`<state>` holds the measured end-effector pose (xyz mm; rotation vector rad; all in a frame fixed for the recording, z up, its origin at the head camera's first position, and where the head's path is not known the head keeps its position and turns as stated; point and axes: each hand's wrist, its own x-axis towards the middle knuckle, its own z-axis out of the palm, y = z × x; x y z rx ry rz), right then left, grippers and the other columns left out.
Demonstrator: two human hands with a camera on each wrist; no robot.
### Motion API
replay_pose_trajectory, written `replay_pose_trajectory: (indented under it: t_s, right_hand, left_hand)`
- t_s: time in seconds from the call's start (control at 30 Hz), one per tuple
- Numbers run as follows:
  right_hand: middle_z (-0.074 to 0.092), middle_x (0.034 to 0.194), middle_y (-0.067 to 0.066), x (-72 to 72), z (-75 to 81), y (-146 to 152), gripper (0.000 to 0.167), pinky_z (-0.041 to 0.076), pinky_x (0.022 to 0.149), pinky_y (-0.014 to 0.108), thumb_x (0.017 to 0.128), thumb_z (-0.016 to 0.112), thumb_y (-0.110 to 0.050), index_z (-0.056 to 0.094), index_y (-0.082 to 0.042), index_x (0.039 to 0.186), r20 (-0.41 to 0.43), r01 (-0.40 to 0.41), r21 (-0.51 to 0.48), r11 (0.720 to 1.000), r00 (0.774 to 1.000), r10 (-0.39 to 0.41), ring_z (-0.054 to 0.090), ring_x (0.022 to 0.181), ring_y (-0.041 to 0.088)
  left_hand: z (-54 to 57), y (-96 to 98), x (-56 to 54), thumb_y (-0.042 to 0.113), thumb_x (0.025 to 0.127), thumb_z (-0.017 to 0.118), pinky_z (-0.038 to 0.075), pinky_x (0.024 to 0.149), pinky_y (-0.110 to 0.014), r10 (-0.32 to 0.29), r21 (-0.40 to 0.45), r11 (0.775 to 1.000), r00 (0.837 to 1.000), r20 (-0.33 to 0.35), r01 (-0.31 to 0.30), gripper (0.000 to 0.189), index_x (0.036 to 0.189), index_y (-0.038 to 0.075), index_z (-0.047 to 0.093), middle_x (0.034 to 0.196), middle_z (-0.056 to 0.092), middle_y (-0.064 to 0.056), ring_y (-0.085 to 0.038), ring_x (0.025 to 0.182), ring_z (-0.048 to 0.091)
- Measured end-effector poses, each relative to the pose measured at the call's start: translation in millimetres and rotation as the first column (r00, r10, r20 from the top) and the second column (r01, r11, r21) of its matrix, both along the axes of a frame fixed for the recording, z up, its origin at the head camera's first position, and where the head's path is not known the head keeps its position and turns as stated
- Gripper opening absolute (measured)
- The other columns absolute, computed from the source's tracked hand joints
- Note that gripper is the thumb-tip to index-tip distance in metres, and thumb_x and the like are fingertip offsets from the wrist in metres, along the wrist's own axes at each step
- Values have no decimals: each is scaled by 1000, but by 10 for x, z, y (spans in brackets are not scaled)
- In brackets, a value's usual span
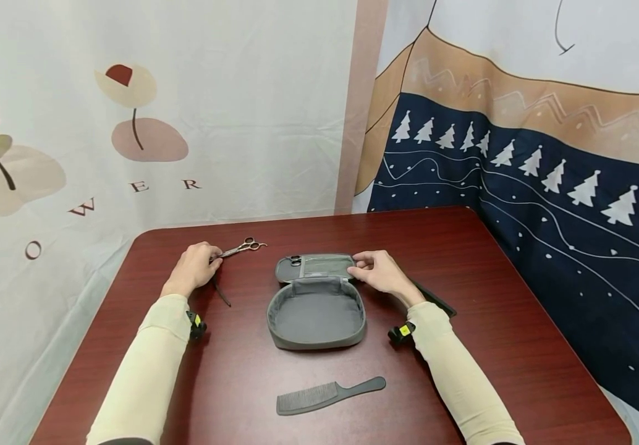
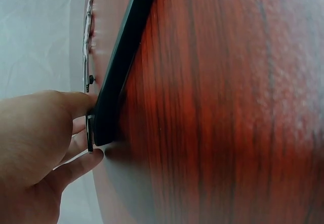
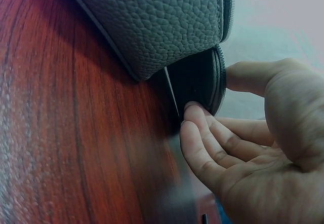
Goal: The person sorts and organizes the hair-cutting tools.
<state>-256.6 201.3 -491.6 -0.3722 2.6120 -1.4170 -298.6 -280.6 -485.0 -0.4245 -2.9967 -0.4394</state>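
My left hand (image 1: pixel 193 267) is at the back left of the table, pinching a pair of silver scissors (image 1: pixel 244 245) by the blade end, handle loops pointing away to the right. Right under those fingers lies a slim dark strip-like thing (image 2: pixel 121 62), close to the scissors. A grey zip case (image 1: pixel 316 315) stands unzipped in the middle, its lid (image 1: pixel 327 266) folded back. My right hand (image 1: pixel 382 271) holds the lid's right edge between thumb and fingers. Finger loops of another pair of scissors (image 1: pixel 295 260) show at the left of the lid.
A grey comb (image 1: pixel 319 397) lies in front of the case, handle to the right. Partly hidden behind my right wrist is a dark flat thing (image 1: pixel 443 303). Printed curtains (image 1: pixel 264 123) hang along the table's far and right edges.
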Motion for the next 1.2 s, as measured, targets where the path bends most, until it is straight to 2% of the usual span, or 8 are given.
replay_pose_trajectory:
  t_s: [0.2,0.3,0.4,0.63,0.8,0.87,1.03,1.2]
  right_hand:
    - [79,128,21,13,0,-6,53,65,101,45,105,80,-31,72,0,147,0,0,1,1000,1000,0,78,115,30]
    - [79,129,21,13,1,-8,53,65,101,45,105,80,-31,72,0,147,4,-1,1,1000,1000,1,79,116,30]
    - [79,128,21,8,2,-12,53,65,101,44,105,80,-32,72,0,147,6,-1,2,1000,1000,1,79,115,29]
    - [80,128,21,10,16,-15,53,65,102,45,105,80,-32,72,0,147,6,3,3,1000,1000,-3,79,115,30]
    - [80,128,21,10,20,-12,53,65,102,45,105,80,-31,72,0,147,3,4,3,1000,1000,-4,79,116,30]
    - [79,128,21,12,22,-9,53,65,103,46,105,80,-31,72,0,147,2,4,3,1000,1000,-4,79,116,30]
    - [79,129,21,16,26,-3,53,65,103,46,105,80,-32,72,0,147,4,4,5,1000,1000,-4,79,117,31]
    - [79,129,22,17,29,-2,54,65,102,46,105,80,-32,72,1,147,4,0,6,1000,1000,0,79,116,31]
  left_hand:
    - [-60,-45,-65,4,105,73,61,95,-66,-5,26,1000,1000,-12,5,21,120,-8,80,117,75,-31,-51,110,73]
    - [-247,-160,-223,8,104,78,62,93,-62,-6,14,1000,999,-32,7,19,118,-3,83,114,76,-26,-48,107,74]
    - [-319,-205,-298,10,104,79,62,92,-60,1,-6,1000,999,-35,-1,18,118,0,84,113,77,-23,-46,106,74]
    - [-15,-18,-79,4,106,74,62,97,-65,35,28,999,999,42,-36,20,121,-7,81,117,78,-30,-50,112,74]
    - [-132,-116,-202,12,106,78,62,94,-62,39,34,999,998,46,-40,20,119,-2,83,111,81,-26,-48,108,75]
    - [-285,-211,-328,15,104,82,63,92,-60,37,35,999,999,36,-38,19,117,2,85,108,82,-22,-46,106,76]
    - [-528,-341,-498,13,103,83,62,89,-58,44,45,998,999,30,-45,16,115,2,84,108,80,-21,-45,103,75]
    - [-545,-357,-481,16,106,79,61,87,-54,39,45,998,999,22,-40,16,114,2,83,112,77,-21,-44,104,72]
